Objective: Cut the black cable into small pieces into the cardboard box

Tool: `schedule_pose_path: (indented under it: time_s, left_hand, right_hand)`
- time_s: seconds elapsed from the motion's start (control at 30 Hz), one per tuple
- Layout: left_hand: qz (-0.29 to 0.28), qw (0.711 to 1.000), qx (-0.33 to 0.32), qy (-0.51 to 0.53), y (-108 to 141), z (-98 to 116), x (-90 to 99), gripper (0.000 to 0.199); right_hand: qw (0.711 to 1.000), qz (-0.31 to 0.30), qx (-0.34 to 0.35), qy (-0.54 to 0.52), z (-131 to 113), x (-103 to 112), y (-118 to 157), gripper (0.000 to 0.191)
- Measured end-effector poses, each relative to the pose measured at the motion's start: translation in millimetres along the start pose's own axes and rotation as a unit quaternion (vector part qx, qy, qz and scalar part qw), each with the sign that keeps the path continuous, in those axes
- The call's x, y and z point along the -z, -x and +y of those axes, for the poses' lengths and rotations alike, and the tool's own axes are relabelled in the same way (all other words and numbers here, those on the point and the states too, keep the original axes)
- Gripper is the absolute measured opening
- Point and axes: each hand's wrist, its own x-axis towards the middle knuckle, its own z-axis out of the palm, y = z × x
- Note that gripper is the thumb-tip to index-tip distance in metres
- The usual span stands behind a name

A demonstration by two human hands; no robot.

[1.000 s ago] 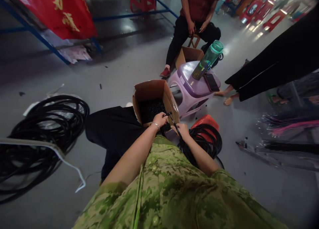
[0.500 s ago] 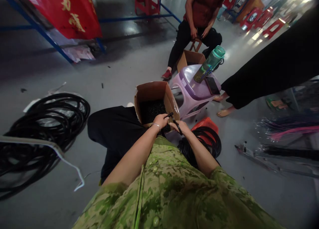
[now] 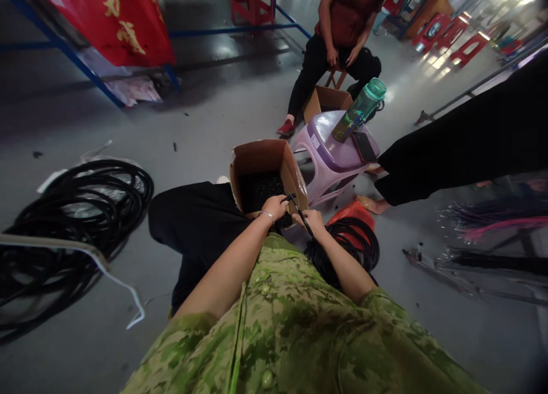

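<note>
Over the near rim of an open cardboard box (image 3: 261,149), my left hand (image 3: 273,208) is closed on a thin black tube (image 3: 291,197). My right hand (image 3: 314,221) grips a dark pair of scissors (image 3: 301,214), whose blades meet the tube just beyond my left fingertips. Many small black pieces (image 3: 261,188) fill the bottom of the box. A coil of black tubing (image 3: 359,242) lies beside my right forearm, partly on a red plastic bag (image 3: 351,213). My fingers hide part of the tube and the scissor handles.
A purple stool (image 3: 322,148) beside the box bears a green bottle (image 3: 360,111) and a phone (image 3: 365,147). Large black hose coils (image 3: 124,211) lie at left, near a bent white rod (image 3: 100,261). Opposite sits a co-worker (image 3: 342,28); another person's dark-trousered leg (image 3: 449,148) stands at right.
The standing person's legs at right have shifted, one foot now nearer the red bag. My hands stay almost in place over the box, with the scissors still at the tube.
</note>
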Motion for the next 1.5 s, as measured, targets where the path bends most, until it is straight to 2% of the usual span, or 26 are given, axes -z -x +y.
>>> schedule_pose_path:
  time_s: [0.23,0.33,0.6,0.93,1.07,1.2,1.3,1.5]
  left_hand:
    - [-0.015,0.996,0.092,-0.012,-2,-5,-4.8,0.028]
    - [-0.021,0.992,0.116,-0.034,-1,-4,-5.0,0.034]
    - [-0.036,0.995,0.024,-0.089,6,5,1.9,0.032]
    - [-0.039,0.984,-0.066,-0.16,10,12,2.5,0.034]
    - [-0.039,0.985,-0.082,-0.144,11,11,3.7,0.031]
    - [-0.05,0.99,-0.078,-0.103,10,10,5.4,0.028]
    - [-0.044,0.997,-0.049,-0.05,6,7,1.5,0.029]
    - [-0.037,0.998,0.044,0.025,0,-2,-8.9,0.032]
  right_hand:
    - [0.999,0.008,-0.006,-0.034,7,-30,3,0.051]
    - [0.999,0.002,-0.004,-0.047,8,-34,5,0.052]
    - [0.999,-0.044,-0.026,-0.006,1,-7,9,0.051]
    - [0.993,-0.115,-0.022,-0.007,1,13,-11,0.049]
    - [0.997,-0.08,-0.012,0.006,3,9,-6,0.047]
    - [0.999,-0.014,-0.021,0.026,4,2,2,0.048]
    - [0.999,0.016,-0.011,0.031,4,-4,6,0.048]
    - [1.0,0.015,-0.015,0.017,-1,-14,11,0.051]
